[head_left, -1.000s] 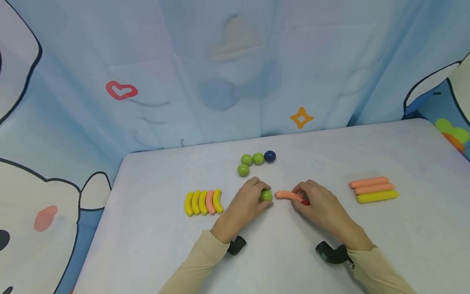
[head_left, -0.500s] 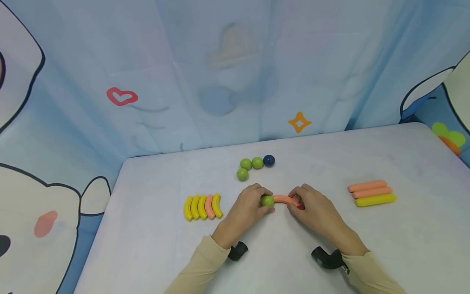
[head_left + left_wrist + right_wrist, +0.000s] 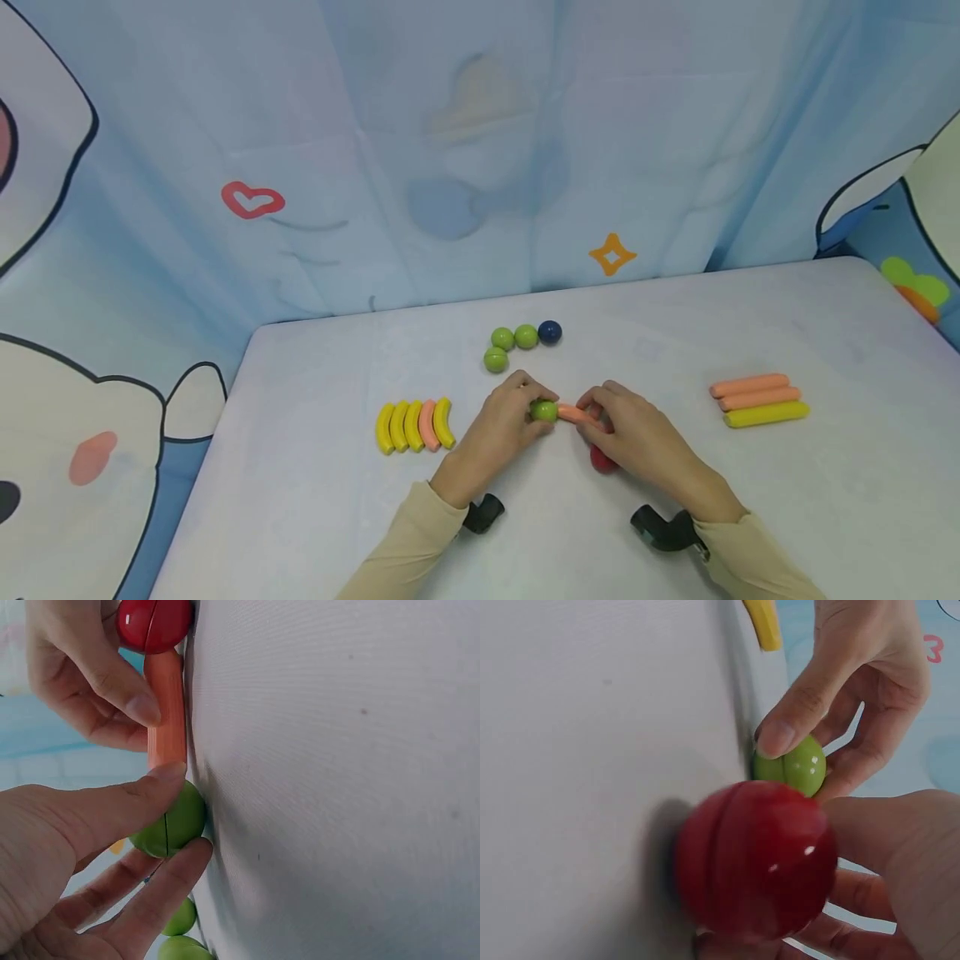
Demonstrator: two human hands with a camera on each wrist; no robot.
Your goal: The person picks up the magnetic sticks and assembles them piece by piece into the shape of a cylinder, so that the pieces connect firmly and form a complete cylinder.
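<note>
My left hand pinches a glossy green ball with a seam round it, thumb on one side and fingers on the other. In the head view, an orange sausage-shaped stick extends rightward from that ball. Its near end meets the ball, and my right hand holds it between thumb and fingers, hiding its far end. A red ball rests on the table beneath my right hand, partly covered by it in the head view.
To the left lies a row of short curved yellow pieces with one orange piece. Several green balls and a dark blue ball sit farther back. At right lie two orange sticks and a yellow one.
The orange stick's left end has come against the green ball. My right hand has moved left along the stick, and the red ball has shifted from its right end toward me.
</note>
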